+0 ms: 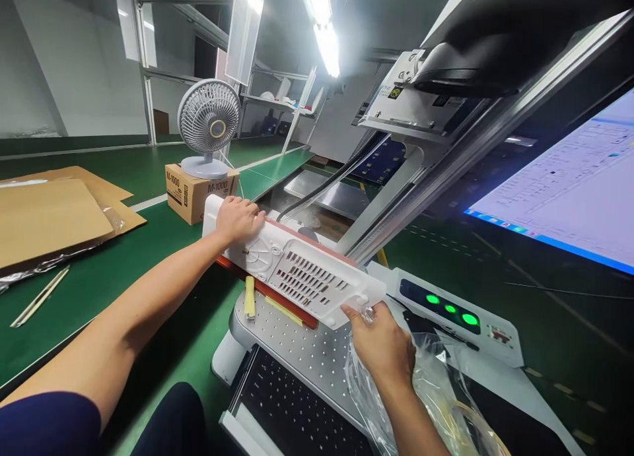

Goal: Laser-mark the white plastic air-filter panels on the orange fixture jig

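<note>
A long white plastic housing with rows of vent slots and a round moulded area is tilted above the perforated metal plate. My left hand is closed over its upper edge near the left end. At the lower right corner, my right hand grips the housing with the thumb on its front face. A bit of clear plastic shows by that thumb, and a crumpled clear bag lies beneath the wrist. Behind and below the housing runs an orange-red strip, with a yellow piece beside it.
A control panel with green lit buttons is at the right, under a slanted metal column carrying a machine head. A monitor stands far right. A grey fan sits on a carton; cardboard sheets lie left.
</note>
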Tool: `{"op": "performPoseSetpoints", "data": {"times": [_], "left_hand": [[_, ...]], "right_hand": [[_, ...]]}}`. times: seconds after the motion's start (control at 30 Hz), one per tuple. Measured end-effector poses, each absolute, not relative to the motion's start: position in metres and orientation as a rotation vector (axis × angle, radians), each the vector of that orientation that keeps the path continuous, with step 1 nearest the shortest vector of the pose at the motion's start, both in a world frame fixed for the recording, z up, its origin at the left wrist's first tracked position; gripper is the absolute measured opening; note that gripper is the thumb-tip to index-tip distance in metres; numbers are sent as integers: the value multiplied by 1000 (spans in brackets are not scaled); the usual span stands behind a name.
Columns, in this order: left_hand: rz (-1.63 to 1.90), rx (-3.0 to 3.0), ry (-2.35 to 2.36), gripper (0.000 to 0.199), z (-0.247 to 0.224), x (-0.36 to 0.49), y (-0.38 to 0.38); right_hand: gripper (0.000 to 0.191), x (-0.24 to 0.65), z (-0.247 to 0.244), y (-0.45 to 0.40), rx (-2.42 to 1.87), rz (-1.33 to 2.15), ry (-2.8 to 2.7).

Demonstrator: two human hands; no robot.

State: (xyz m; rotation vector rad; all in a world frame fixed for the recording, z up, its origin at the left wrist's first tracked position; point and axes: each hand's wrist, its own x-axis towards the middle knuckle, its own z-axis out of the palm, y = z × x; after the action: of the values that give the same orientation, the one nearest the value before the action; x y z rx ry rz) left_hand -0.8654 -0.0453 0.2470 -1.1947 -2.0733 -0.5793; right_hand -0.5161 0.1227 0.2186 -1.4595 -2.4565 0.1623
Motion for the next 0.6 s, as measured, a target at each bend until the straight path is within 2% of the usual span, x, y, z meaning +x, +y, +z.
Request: {"op": "performPoseSetpoints", "data": {"times": [0.2, 0.6], "left_hand": [[-679, -1211, -2054, 47, 247, -865, -45], [-467, -1188, -2040, 49, 248, -865, -49]], "right_hand": [[43, -516, 215, 122, -1437, 190, -2446], [41, -522, 220, 115, -1535, 312, -2477]]}}
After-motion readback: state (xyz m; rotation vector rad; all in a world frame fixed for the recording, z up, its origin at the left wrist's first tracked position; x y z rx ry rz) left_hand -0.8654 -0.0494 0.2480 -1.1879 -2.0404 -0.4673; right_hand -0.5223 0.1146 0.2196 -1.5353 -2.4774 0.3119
